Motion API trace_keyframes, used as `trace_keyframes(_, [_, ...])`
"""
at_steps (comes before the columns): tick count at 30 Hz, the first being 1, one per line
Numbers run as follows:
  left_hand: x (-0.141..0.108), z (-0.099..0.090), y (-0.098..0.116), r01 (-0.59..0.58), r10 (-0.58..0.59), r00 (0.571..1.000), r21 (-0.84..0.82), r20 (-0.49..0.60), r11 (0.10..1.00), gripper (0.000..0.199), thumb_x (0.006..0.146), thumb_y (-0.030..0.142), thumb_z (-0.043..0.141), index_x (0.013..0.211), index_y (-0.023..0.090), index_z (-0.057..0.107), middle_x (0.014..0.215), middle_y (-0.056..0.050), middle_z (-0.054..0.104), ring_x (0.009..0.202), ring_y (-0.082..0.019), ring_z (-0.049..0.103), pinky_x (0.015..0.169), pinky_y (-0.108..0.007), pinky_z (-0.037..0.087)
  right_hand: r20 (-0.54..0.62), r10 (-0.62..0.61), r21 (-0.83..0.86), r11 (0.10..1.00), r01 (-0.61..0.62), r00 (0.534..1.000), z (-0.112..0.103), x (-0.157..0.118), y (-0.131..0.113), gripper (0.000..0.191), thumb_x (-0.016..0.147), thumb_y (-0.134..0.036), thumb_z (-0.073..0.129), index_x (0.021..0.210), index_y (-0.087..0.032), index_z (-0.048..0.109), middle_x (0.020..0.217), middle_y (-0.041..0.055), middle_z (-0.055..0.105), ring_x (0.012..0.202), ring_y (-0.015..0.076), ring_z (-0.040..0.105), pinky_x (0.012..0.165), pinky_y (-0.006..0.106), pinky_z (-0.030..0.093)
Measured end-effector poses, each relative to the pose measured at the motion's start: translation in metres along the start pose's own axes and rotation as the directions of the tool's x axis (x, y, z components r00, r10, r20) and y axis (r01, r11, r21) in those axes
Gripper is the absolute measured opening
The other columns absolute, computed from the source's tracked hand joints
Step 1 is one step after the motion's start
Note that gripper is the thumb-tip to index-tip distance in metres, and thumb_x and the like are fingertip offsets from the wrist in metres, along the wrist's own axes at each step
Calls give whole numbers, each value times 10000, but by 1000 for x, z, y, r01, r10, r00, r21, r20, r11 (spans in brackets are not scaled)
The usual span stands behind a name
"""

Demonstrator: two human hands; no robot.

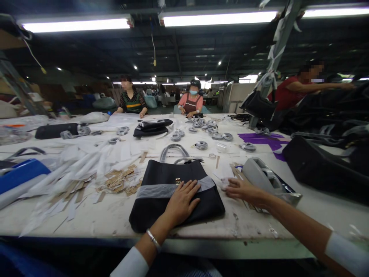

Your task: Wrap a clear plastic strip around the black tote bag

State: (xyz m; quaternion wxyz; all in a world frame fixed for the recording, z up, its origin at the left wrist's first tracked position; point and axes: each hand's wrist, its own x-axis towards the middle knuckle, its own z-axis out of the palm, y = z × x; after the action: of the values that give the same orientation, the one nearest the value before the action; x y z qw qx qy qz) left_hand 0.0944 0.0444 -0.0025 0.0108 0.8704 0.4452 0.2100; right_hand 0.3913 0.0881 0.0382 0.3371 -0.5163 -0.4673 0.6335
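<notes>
A black handbag lies flat on the white table, its wrapped handle pointing away from me. A translucent strip crosses its front below a gold clasp. My left hand rests on the bag and strip with fingers spread. To the right of the bag, my right hand is by some thin clear or white material, its fingers partly bent; whether they hold any of it is unclear. A grey tape dispenser stands just beyond my right wrist.
Brown tags and white wrapping strips are piled at left. Coiled wrapped straps and another black bag lie farther back. A large black bag sits at right. Two people face the table's far side; another is at right.
</notes>
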Motion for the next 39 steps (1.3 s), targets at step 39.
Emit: trace_keyframes(39, [0,0,0,18,-18,1000,-15,-17,1000,511,992,446,412,1472,280,355,1525,-28,379,1403,-211,360,1182,-468,274,-45,-429,-584,744,324,902,-5,10,15,406,773,-491,688,1101,-253,669,1143,35,684,1100,279,602,1061,419,386])
